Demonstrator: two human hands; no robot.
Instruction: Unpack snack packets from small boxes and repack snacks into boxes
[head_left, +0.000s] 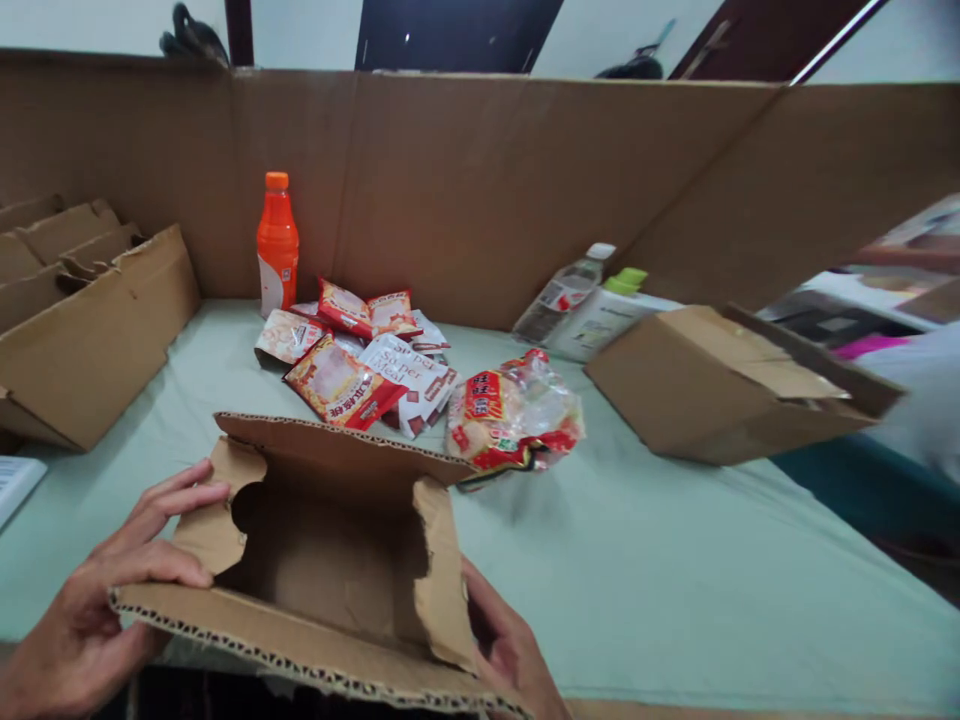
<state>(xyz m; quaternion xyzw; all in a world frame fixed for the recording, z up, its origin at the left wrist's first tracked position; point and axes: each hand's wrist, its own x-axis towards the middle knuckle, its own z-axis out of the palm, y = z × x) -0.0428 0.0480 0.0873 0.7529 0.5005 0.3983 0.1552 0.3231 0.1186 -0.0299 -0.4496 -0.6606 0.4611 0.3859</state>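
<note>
An open-topped cardboard box [300,635] with ragged flaps is held at the table's near edge, its bare inside facing me. My left hand [112,590] grips its left side, fingers over the left flap and thumb on the front flap. Against the right wall is my right hand [510,640], its fingers partly hidden by the box. Just beyond the box lie a red snack packet [341,385], a white packet with print [405,370] and several smaller packets. A clear and red food bag [517,410] rests past the box's back right corner.
At the back stands an orange bottle [277,245]. A clear bottle [562,290] and a white bottle with a green cap [600,320] lean near a tilted cardboard box [690,390]. More boxes [105,340] line the left side. A tall cardboard wall [480,190] closes the far edge.
</note>
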